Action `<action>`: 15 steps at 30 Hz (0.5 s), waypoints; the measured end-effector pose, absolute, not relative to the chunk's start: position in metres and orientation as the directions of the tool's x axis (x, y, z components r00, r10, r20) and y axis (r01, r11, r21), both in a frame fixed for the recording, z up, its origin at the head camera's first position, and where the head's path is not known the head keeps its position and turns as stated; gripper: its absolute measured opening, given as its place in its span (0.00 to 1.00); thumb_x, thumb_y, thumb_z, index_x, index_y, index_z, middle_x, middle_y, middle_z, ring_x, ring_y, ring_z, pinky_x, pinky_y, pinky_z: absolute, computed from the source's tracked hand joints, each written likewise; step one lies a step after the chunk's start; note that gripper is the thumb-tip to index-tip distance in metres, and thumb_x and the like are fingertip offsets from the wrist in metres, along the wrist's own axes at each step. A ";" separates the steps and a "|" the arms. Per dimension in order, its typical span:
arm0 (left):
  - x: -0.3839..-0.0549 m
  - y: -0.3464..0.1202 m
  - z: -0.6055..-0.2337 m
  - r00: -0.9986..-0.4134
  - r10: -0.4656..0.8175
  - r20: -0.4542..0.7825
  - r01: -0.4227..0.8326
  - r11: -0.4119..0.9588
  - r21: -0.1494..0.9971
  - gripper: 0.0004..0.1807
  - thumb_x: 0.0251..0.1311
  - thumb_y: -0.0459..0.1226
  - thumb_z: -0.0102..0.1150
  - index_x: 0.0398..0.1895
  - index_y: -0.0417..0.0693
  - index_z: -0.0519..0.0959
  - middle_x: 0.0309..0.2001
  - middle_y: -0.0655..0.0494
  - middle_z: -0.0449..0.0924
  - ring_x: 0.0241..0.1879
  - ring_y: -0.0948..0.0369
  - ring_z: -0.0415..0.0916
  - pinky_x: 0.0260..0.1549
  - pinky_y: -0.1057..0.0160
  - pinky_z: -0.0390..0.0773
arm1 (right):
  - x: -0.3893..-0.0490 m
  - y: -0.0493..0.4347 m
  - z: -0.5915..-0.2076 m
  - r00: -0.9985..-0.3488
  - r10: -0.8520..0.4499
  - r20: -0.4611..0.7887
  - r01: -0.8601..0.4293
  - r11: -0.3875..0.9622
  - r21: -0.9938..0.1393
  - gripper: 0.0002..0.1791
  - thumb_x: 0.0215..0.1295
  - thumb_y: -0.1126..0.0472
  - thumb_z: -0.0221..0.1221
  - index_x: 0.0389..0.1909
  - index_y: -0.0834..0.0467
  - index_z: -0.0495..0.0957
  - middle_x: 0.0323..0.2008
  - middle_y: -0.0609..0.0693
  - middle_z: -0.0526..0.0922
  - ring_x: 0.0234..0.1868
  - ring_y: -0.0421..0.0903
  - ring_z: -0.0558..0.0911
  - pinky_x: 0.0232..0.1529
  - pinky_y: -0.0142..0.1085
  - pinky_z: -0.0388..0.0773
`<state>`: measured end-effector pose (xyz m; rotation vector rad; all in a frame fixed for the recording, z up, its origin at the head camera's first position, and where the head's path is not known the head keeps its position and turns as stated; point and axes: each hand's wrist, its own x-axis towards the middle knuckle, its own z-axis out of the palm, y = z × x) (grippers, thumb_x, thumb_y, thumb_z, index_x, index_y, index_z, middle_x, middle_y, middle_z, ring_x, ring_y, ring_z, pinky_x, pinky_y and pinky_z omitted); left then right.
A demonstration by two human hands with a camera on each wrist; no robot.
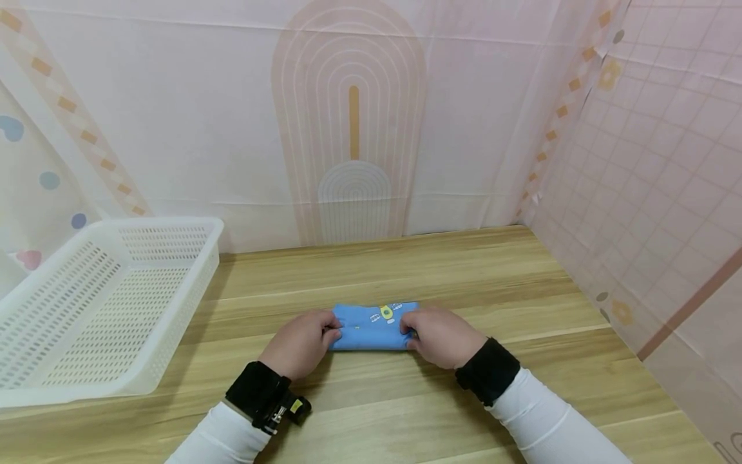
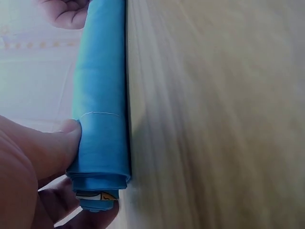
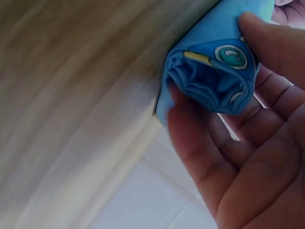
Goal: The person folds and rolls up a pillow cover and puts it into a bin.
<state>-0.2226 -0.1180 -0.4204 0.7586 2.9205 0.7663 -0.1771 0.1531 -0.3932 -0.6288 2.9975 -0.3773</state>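
Observation:
A blue printed cloth (image 1: 371,335), rolled into a short bundle, lies crosswise on the wooden table. At its left end, my left hand (image 1: 301,343) grips the roll with the thumb on the near side and fingers around the far side. My right hand (image 1: 445,336) holds the other end in the same manner. Seen from the left wrist, the blue roll (image 2: 100,95) shows a white stitched line and layered folds at its end. In the right wrist view the cloth's open end (image 3: 209,81) reveals a spiral of layers, with fingers curled about it.
A white perforated plastic basket (image 1: 139,380) stands on the left of the wooden table (image 1: 371,412). Behind the table hangs a pale patterned curtain (image 1: 493,116), and a grid-patterned sheet (image 1: 666,148) closes off the right side.

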 end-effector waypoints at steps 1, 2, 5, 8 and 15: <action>-0.223 -0.118 -0.421 -0.877 0.468 0.107 0.461 0.760 0.457 0.05 0.73 0.39 0.65 0.45 0.50 0.87 0.47 0.56 0.86 0.45 0.60 0.82 0.50 0.53 0.83 | -0.177 0.153 -0.394 -0.918 -0.396 -0.005 -0.382 0.890 -0.248 0.07 0.68 0.62 0.70 0.43 0.54 0.83 0.41 0.47 0.87 0.40 0.42 0.81 0.47 0.41 0.82; -0.223 -0.118 -0.421 -0.874 0.471 0.119 0.470 0.759 0.451 0.06 0.72 0.39 0.65 0.45 0.49 0.88 0.48 0.55 0.86 0.46 0.59 0.83 0.51 0.53 0.83 | -0.177 0.153 -0.394 -0.921 -0.391 -0.007 -0.377 0.893 -0.248 0.07 0.68 0.62 0.70 0.44 0.54 0.84 0.42 0.47 0.87 0.41 0.42 0.82 0.47 0.41 0.82; -0.223 -0.118 -0.422 -0.864 0.479 0.159 0.497 0.754 0.429 0.07 0.71 0.38 0.66 0.46 0.48 0.89 0.47 0.55 0.84 0.46 0.58 0.83 0.50 0.54 0.83 | -0.177 0.153 -0.394 -0.924 -0.383 -0.010 -0.369 0.896 -0.245 0.06 0.69 0.62 0.69 0.44 0.54 0.84 0.41 0.48 0.87 0.40 0.42 0.82 0.46 0.42 0.82; -0.222 -0.118 -0.422 -0.862 0.476 0.175 0.502 0.751 0.429 0.04 0.70 0.37 0.67 0.44 0.50 0.87 0.43 0.57 0.83 0.40 0.62 0.80 0.45 0.56 0.82 | -0.178 0.154 -0.394 -0.923 -0.386 -0.007 -0.373 0.896 -0.243 0.06 0.69 0.62 0.69 0.45 0.54 0.84 0.41 0.48 0.87 0.40 0.42 0.82 0.46 0.42 0.82; -0.223 -0.119 -0.420 -0.866 0.472 0.167 0.493 0.752 0.438 0.05 0.67 0.33 0.68 0.37 0.55 0.86 0.44 0.61 0.85 0.42 0.64 0.81 0.46 0.57 0.83 | -0.178 0.155 -0.393 -0.921 -0.389 -0.003 -0.375 0.892 -0.253 0.07 0.71 0.63 0.67 0.47 0.55 0.85 0.43 0.50 0.89 0.42 0.44 0.84 0.48 0.43 0.83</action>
